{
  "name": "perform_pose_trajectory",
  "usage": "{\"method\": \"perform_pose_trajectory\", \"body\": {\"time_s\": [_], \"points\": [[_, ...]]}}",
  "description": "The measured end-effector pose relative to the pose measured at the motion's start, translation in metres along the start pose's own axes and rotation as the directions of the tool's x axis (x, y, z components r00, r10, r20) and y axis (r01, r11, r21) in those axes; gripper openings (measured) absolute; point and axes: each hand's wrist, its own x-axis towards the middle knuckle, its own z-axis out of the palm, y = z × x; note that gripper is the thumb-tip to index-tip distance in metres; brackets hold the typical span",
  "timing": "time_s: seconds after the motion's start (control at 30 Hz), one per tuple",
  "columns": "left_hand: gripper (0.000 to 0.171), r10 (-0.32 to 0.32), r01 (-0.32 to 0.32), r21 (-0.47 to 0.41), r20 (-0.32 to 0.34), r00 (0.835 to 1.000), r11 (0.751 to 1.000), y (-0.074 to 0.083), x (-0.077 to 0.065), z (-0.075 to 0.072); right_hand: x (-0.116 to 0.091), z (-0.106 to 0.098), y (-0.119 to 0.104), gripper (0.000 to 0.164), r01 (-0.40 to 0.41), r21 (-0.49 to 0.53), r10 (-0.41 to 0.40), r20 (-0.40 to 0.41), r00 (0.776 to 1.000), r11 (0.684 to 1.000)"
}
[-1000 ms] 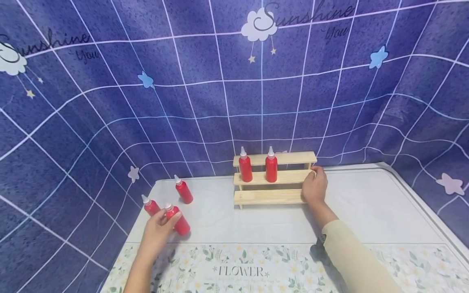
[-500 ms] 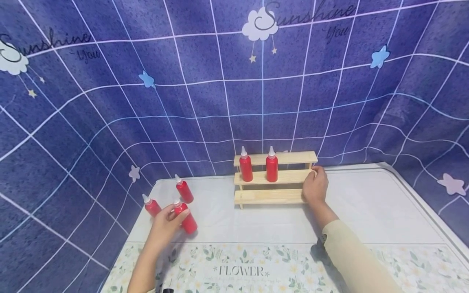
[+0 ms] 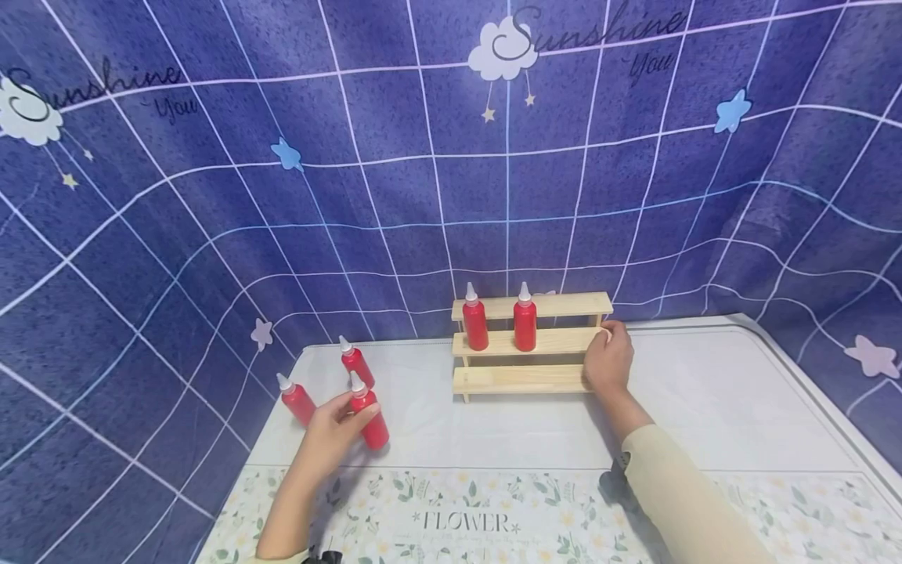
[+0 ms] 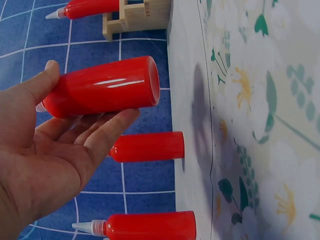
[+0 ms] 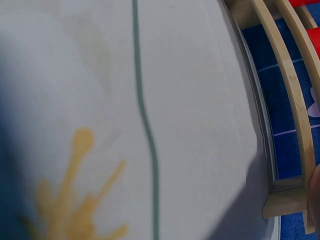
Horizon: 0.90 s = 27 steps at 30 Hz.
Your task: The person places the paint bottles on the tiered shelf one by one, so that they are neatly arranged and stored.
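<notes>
My left hand (image 3: 331,439) holds a red squeeze bottle (image 3: 373,429) with a white pointed nozzle between thumb and fingers. In the left wrist view this bottle (image 4: 105,87) is held off the table, its base facing the tabletop. At the right end of a three-step wooden display rack (image 3: 524,380), my right hand (image 3: 608,359) grips the side. Two like bottles stand on the middle step, one on the left (image 3: 475,325) and another near the centre (image 3: 524,327). The right wrist view catches the rack's slats (image 5: 295,95) and only a sliver of the hand (image 5: 314,195).
Two more red bottles stand on the table left of the rack, one behind the held bottle (image 3: 357,364) and one by the left edge (image 3: 297,403). A blue gridded curtain (image 3: 395,196) hangs behind. A flower-print cloth (image 3: 465,501) covers the table's front.
My left hand has moved a little to the right with its bottle, away from the bottle at the left edge. The right hand and rack stay in place.
</notes>
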Motion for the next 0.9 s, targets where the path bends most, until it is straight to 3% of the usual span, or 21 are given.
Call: {"method": "perform_pose_trajectory", "body": {"time_s": [0.23, 0.67, 0.9], "points": [[0.061, -0.02, 0.02, 0.044, -0.016, 1.0, 0.999, 0.005, -0.001, 0.001, -0.001, -0.001, -0.001, 0.035, 0.001, 0.003, -0.001, 0.0, 1.0, 1.0], [0.06, 0.015, -0.013, 0.081, -0.019, 1.0, 0.997, 0.011, 0.001, 0.01, -0.002, -0.002, -0.005, 0.036, -0.003, 0.015, 0.003, 0.006, 1.0, 1.0], [0.067, -0.004, 0.006, 0.084, -0.021, 1.0, 0.996, 0.019, 0.002, 0.014, -0.002, -0.003, -0.006, 0.035, -0.01, 0.018, 0.01, 0.006, 1.0, 1.0]]}}
